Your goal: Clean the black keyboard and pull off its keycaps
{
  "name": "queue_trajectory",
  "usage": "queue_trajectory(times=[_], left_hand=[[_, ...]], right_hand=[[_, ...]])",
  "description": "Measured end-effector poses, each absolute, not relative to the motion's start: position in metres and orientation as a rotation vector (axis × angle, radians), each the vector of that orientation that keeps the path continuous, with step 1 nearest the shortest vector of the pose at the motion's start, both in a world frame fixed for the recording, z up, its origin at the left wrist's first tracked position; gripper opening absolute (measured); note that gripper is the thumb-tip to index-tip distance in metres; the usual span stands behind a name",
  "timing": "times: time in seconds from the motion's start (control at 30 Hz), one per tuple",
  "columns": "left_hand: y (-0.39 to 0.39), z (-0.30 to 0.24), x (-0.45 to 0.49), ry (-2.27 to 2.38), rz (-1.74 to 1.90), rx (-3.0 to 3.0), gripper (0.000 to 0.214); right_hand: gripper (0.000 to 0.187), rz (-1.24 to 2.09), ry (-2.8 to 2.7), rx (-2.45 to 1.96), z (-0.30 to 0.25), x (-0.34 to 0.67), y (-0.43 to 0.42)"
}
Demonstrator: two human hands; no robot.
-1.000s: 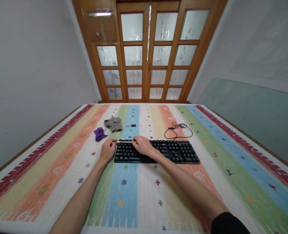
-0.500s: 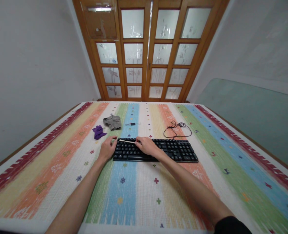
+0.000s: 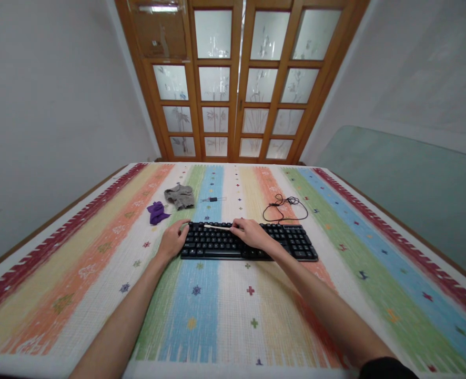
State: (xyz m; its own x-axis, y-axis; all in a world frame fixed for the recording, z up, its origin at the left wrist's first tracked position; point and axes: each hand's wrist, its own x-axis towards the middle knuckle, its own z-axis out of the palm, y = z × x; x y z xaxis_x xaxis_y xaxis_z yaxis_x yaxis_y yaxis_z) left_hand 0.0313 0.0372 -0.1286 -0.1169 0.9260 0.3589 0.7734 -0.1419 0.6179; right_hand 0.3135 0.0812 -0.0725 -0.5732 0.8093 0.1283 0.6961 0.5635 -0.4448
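Striped tablecloth (image 3: 236, 316) under black keyboard (image 3: 221, 246). Your right hand (image 3: 252, 232) pinches a pale stick (image 3: 217, 227) pointing to nine o'clock; your left hand (image 3: 172, 239) touches the keyboard's nine-o'clock end, grip unclear.

Your right hand (image 3: 251, 232) pinches a pale stick (image 3: 217, 227), which points left over the upper keys of the black keyboard (image 3: 221, 245). Your left hand (image 3: 172, 239) is at the keyboard's left end. Farther back on your striped worktop (image 3: 236, 326) lie a purple cloth (image 3: 157, 212), a grey cloth (image 3: 180, 196), a small dark tool (image 3: 213, 199) and the looped cable (image 3: 274, 204).
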Motion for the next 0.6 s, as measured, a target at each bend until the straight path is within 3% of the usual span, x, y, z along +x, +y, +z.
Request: queue_trajectory(times=[0.6], left_hand=[[0.037,-0.128,0.032,1.917,1.094,1.952,0.038]], right_hand=[[0.021,0.424,-2.491,-1.255,-0.073,0.364,0.074]])
